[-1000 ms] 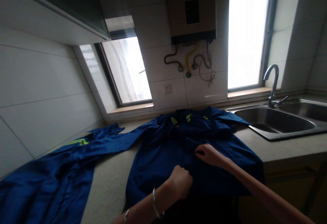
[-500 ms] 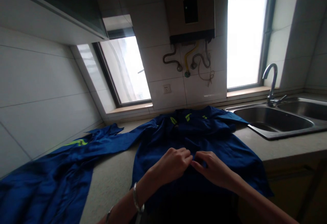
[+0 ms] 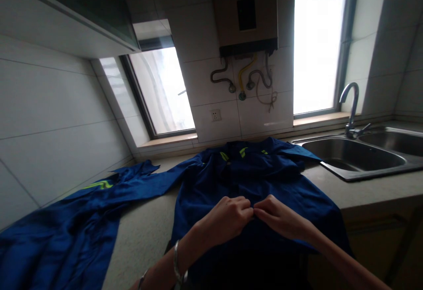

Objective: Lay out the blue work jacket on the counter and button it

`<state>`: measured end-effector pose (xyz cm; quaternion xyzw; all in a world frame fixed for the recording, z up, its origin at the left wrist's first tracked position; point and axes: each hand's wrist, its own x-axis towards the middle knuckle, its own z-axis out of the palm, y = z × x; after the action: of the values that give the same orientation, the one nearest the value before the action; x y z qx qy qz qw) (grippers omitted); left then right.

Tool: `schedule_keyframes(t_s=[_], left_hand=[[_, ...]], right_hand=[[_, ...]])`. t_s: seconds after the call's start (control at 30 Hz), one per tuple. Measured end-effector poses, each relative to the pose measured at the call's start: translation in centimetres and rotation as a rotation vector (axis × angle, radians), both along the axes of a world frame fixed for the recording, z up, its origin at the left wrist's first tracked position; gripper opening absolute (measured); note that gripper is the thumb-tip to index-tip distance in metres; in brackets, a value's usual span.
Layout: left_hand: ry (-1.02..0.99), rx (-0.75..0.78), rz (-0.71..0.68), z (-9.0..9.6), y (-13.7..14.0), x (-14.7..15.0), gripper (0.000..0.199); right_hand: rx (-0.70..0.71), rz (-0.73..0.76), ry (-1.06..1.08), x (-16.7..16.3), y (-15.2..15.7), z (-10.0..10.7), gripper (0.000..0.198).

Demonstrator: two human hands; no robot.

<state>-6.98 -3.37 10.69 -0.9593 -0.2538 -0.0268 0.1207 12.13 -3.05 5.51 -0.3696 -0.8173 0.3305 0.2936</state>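
Observation:
A blue jacket (image 3: 211, 184) with yellow-green stripes lies spread over the counter, its lower part hanging past the front edge. Over its front, near the middle, my left hand (image 3: 233, 215) is closed with the fingers curled in a pinch on the jacket. Right beside it, fingertips almost meeting, my right hand (image 3: 280, 217) pinches the jacket's front too. The exact bit of cloth between the fingers is hidden. Silvery bangles (image 3: 178, 261) circle my left wrist.
A second blue garment (image 3: 66, 224) with a yellow-green stripe lies at the left on the pale counter (image 3: 145, 232). To the right are a double steel sink (image 3: 360, 155) and a tap (image 3: 353, 109). A water heater (image 3: 247, 12) hangs on the tiled wall between two windows.
Both hands have shifted slightly lower and to the right. The right hand's thumb and fingers have closed together, and the jacket's front edge has moved a little with them.

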Motion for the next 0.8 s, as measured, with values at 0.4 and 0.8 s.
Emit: schedule_keyframes(t_s=[0.4, 0.8], left_hand=[[0.028, 0.115, -0.017, 0.8, -1.1, -0.2, 0.015], [-0.066, -0.014, -0.021, 0.9, -0.5, -0.4, 0.02]], right_hand=[[-0.376, -0.025, 0.056, -0.4, -0.8, 0.8, 0.044], [-0.278, -0.004, 0.103, -0.3, -0.6, 0.7, 0.05]])
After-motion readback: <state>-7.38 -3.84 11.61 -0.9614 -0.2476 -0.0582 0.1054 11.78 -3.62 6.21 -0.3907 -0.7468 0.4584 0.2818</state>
